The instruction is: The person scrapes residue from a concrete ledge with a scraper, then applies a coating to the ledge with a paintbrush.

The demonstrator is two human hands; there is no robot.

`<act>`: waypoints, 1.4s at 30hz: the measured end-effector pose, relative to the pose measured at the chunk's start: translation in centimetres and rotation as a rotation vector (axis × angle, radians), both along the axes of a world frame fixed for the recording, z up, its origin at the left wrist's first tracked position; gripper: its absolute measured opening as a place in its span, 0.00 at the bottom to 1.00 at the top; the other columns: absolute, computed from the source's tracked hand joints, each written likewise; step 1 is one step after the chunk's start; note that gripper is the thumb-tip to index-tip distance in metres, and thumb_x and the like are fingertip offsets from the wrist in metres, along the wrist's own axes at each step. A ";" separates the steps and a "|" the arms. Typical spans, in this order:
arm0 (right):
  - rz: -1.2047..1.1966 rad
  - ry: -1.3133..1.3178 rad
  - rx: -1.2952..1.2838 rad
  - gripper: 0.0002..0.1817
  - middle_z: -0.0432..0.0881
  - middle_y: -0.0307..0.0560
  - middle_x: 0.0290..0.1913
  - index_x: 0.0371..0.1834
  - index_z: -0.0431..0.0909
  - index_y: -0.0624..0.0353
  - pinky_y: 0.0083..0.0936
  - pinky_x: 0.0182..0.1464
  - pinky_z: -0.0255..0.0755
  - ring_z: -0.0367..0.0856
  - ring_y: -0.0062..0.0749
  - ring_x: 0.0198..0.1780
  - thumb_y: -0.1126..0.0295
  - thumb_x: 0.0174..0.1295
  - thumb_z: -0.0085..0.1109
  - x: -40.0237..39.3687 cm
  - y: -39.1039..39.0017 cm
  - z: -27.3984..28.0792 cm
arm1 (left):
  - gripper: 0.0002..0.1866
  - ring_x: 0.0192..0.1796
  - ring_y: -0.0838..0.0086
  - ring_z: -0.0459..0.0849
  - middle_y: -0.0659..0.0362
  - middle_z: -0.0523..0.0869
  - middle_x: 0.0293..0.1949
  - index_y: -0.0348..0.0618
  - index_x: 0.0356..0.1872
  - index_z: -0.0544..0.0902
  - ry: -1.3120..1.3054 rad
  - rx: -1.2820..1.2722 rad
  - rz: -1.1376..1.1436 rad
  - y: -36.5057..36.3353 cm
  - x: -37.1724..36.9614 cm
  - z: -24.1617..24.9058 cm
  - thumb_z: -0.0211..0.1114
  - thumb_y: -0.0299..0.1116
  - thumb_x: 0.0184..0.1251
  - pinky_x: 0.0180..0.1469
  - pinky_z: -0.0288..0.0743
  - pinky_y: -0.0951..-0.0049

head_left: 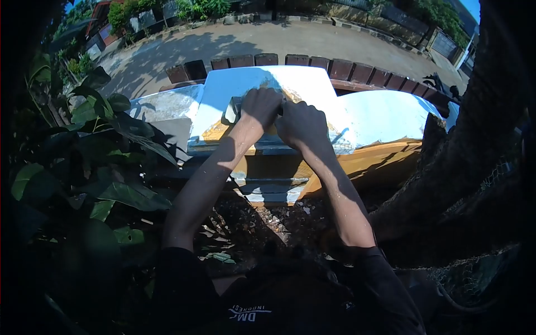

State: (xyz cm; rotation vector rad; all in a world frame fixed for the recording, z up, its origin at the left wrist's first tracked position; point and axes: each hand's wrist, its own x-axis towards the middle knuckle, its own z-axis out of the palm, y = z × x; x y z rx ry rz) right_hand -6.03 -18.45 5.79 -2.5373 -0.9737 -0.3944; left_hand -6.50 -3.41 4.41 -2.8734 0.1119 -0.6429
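Both of my hands are closed, side by side, over a white-painted box-like piece with worn yellow-brown patches on its top. My left hand curls its fingers downward, and a small pale, hard-edged thing sticks out at its left side. Close against it, my right hand makes a fist, with a small dark bit showing between the two hands. What the fingers wrap around is mostly hidden, so its kind cannot be told.
To the right lies a white curved piece with an orange-yellow side. Behind stands a row of brown slats, then a road. Leafy plants crowd the left; a thick trunk rises on the right.
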 end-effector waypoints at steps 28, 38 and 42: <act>-0.006 0.074 -0.080 0.12 0.89 0.59 0.33 0.42 0.87 0.59 0.44 0.39 0.82 0.91 0.52 0.36 0.64 0.62 0.61 -0.8 -1.5 0.1 | 0.03 0.40 0.57 0.91 0.49 0.90 0.39 0.44 0.31 0.89 0.009 -0.031 -0.050 -0.5 -0.6 -1.3 0.72 0.31 0.56 0.43 0.81 0.58; -0.023 0.060 0.045 0.14 0.88 0.58 0.31 0.43 0.88 0.56 0.46 0.40 0.83 0.90 0.53 0.36 0.60 0.64 0.60 -1.5 -2.3 -2.6 | 0.06 0.42 0.60 0.91 0.53 0.89 0.35 0.47 0.27 0.88 -0.201 0.063 -0.060 -0.8 -0.6 -4.4 0.75 0.32 0.48 0.43 0.81 0.61; -0.070 0.197 0.090 0.15 0.88 0.59 0.32 0.45 0.88 0.55 0.48 0.41 0.83 0.90 0.55 0.36 0.59 0.65 0.60 -0.1 -0.3 -1.6 | 0.06 0.43 0.60 0.91 0.53 0.89 0.35 0.47 0.27 0.88 -0.070 -0.019 0.021 0.2 1.1 -2.2 0.76 0.32 0.47 0.43 0.82 0.63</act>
